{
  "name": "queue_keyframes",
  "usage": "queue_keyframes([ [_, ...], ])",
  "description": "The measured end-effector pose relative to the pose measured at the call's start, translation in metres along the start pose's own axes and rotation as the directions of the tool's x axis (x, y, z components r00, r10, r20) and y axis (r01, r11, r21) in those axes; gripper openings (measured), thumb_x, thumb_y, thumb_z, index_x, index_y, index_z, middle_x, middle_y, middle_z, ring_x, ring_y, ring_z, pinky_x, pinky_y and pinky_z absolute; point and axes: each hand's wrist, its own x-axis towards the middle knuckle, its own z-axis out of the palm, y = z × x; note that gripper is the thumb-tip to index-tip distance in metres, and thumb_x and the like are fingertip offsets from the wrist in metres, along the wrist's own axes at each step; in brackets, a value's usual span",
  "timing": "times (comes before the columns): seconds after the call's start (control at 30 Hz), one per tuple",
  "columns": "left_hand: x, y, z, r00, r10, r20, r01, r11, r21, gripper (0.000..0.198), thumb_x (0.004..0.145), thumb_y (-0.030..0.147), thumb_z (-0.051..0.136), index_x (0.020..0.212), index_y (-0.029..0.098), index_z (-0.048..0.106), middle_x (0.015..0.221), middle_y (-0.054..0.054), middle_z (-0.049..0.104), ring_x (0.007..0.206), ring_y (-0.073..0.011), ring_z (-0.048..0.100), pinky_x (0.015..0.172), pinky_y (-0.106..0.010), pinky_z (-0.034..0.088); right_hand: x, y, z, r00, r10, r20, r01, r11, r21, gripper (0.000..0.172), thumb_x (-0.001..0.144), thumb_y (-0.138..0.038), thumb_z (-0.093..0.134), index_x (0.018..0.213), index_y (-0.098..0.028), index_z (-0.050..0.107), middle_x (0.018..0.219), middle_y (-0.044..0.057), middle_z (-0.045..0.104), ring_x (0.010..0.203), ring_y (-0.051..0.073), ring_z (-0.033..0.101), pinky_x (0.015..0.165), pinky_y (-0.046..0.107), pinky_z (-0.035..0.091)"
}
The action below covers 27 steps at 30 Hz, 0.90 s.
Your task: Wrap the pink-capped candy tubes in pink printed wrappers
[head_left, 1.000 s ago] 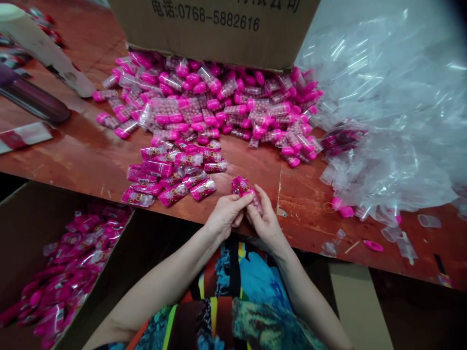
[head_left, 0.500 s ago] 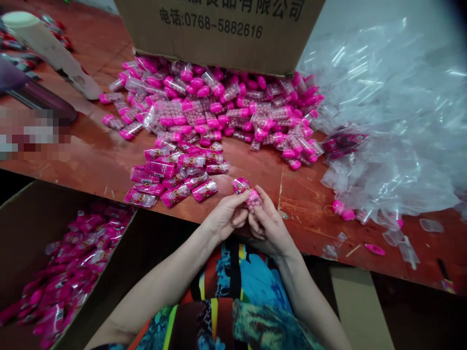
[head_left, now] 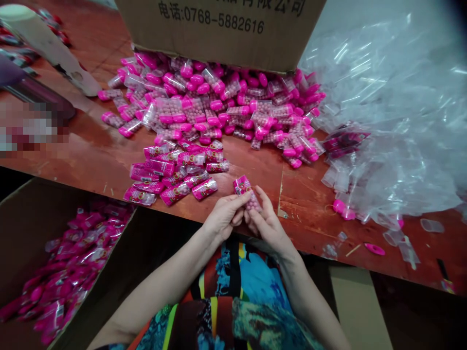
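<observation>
My left hand (head_left: 223, 218) and my right hand (head_left: 267, 224) meet at the near edge of the red-brown table (head_left: 91, 160). Between their fingertips they pinch one small candy tube (head_left: 245, 190) with a pink printed sleeve partly over it. Just left of my hands lies a cluster of sleeved pink tubes (head_left: 171, 172). Behind it spreads a big heap of clear tubes with pink caps and pink candy balls (head_left: 219, 104).
A cardboard box with a printed phone number (head_left: 219, 29) stands over the heap. Crumpled clear plastic (head_left: 394, 107) fills the right side. A brown box of wrapped pink tubes (head_left: 69, 265) sits low on the left. Loose pink caps (head_left: 374, 249) lie at the right edge.
My hands stayed in place at the table edge, fingers working on the tube; the sleeve sits a little differently on it. The view shifted slightly.
</observation>
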Motion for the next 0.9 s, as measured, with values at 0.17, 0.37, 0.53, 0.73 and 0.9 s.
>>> queue_keyframes([
  [0.17,-0.003,-0.001,-0.002,0.997,-0.001,0.073,-0.004,0.998,0.062,0.041,0.082,0.049,0.075,0.07,0.013,0.061,0.051,0.0,0.059,0.036,-0.0025,0.035,0.04,-0.021,0.016,-0.002,-0.001,0.004,0.998,0.064,-0.022,-0.056,0.968,0.245,0.065,0.101,-0.049,0.054,0.158,-0.034,0.027,0.068,-0.006,0.058,0.045,0.008,0.043,0.043,0.019,0.033],
  [0.37,-0.001,-0.006,-0.009,0.986,-0.006,0.166,-0.026,0.981,0.19,0.047,0.082,0.053,0.073,0.062,0.013,0.059,0.052,0.001,0.056,0.037,-0.0027,0.035,0.039,-0.021,0.016,0.006,0.002,0.009,0.995,0.091,0.038,-0.099,0.933,0.347,0.069,0.099,-0.05,0.055,0.159,-0.032,0.026,0.067,-0.006,0.063,0.034,0.005,0.035,0.034,0.018,0.025],
  [0.53,-0.005,0.012,-0.016,0.988,0.034,0.149,-0.067,0.973,0.219,0.046,0.083,0.054,0.073,0.065,0.014,0.061,0.051,0.0,0.056,0.038,-0.0037,0.037,0.04,-0.02,0.02,0.013,-0.001,0.01,0.997,0.07,-0.022,-0.068,0.995,0.069,0.064,0.103,-0.056,0.041,0.16,-0.029,0.027,0.063,-0.006,0.058,0.036,0.009,0.037,0.036,0.021,0.029],
  [0.73,-0.01,0.036,-0.034,0.98,0.122,-0.159,-0.124,0.992,0.0,0.068,0.092,0.074,0.042,0.1,0.012,0.069,0.079,-0.012,0.074,0.033,-0.0055,0.037,0.034,-0.022,0.017,0.034,-0.005,-0.002,0.933,-0.358,-0.025,0.129,0.399,-0.908,0.051,0.105,-0.041,0.04,0.15,-0.021,0.051,0.136,0.02,0.06,0.124,0.034,0.056,0.099,0.052,0.047],
  [0.9,-0.009,0.019,-0.034,0.969,0.067,-0.237,-0.035,0.99,0.135,0.065,0.087,0.072,0.054,0.082,0.01,0.069,0.072,-0.013,0.072,0.03,-0.0054,0.039,0.033,-0.022,0.014,0.035,0.014,0.004,0.907,-0.417,0.061,0.107,0.089,-0.99,0.04,0.104,-0.033,0.047,0.138,-0.023,0.065,0.157,0.021,0.044,0.142,0.043,0.037,0.103,0.061,0.039],
])
